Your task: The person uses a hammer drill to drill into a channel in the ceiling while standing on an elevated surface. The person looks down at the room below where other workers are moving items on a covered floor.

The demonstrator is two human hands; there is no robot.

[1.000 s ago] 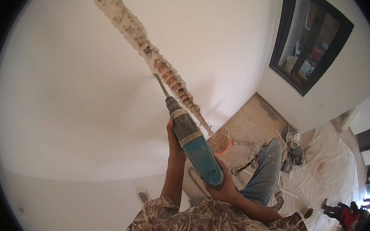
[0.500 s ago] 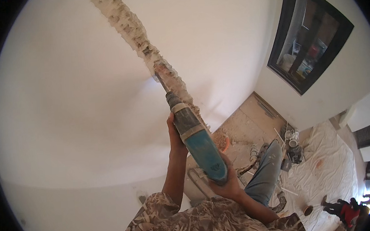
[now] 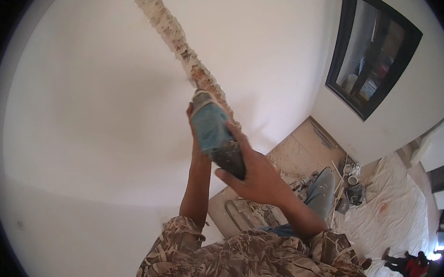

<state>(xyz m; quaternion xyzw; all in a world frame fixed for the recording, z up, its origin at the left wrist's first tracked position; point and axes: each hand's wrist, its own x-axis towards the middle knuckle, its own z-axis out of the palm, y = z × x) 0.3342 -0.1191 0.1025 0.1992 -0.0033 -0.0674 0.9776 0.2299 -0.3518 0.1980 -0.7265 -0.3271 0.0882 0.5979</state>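
Observation:
With both hands I hold a blue-and-black hammer drill (image 3: 212, 126) up against a white wall (image 3: 96, 106). Its front end meets a rough chiselled groove (image 3: 178, 41) that runs down the wall, showing broken plaster and brick. My left hand (image 3: 195, 135) is wrapped round the tool's far left side, most of its fingers hidden behind the body. At the dark rear end, my right hand (image 3: 259, 176) grips the handle with the thumb beneath. The tool's body covers most of the chisel bit.
A dark-framed window (image 3: 370, 51) is set in the adjoining wall at right. Rubble and tools lie on the floor (image 3: 297, 151) below. A pale dust sheet (image 3: 391, 204) covers floor at lower right, where another person in red and black (image 3: 413, 265) appears.
The drill has tilted, its rear end rising up and left with my right hand, so the bit is now mostly hidden. My left hand has shifted slightly up and left.

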